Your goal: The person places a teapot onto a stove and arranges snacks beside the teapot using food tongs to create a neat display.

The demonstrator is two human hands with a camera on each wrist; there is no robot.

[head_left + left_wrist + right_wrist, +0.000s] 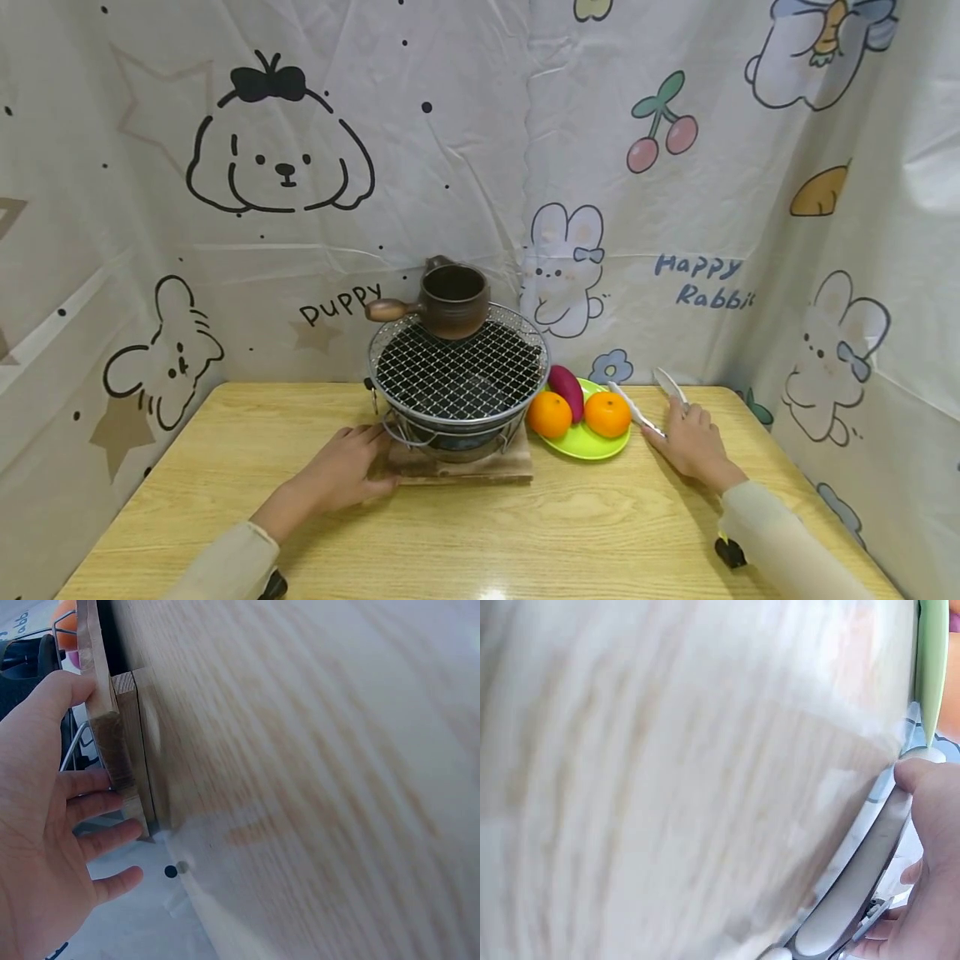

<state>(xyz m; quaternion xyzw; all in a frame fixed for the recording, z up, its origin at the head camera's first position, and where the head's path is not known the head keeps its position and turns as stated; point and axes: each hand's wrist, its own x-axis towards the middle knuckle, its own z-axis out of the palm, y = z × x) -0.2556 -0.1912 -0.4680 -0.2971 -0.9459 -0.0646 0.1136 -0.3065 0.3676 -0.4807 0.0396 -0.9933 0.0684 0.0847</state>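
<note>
- The pale sleeves (776, 529) run out of the frame along the lower edge, so the forearms are cut off.
- At the centre left, the left hand (337, 475) touches the left end of the wooden board (467, 472), fingers loosely extended with the thumb by the near corner; the head view partly hides its fingertips beside the stove.
- The board lies low in the centre, its long axis running left to right; the grill stove (461, 375) covers most of its top.
- At the right, the right hand (692, 442) grips the tongs (636, 411). Both arms slant from lower right to upper left, with their spread ends pointing away from the person; the hand hides the near part, and the right wrist view cuts off the lower end.
- Left of the tongs, the green plate (587, 447) bears two oranges (608, 414) and a purple vegetable (567, 390), partly hidden by an orange.
- Farthest back, the brown pot (455, 315) sits on the mesh, handle pointing left.
</note>
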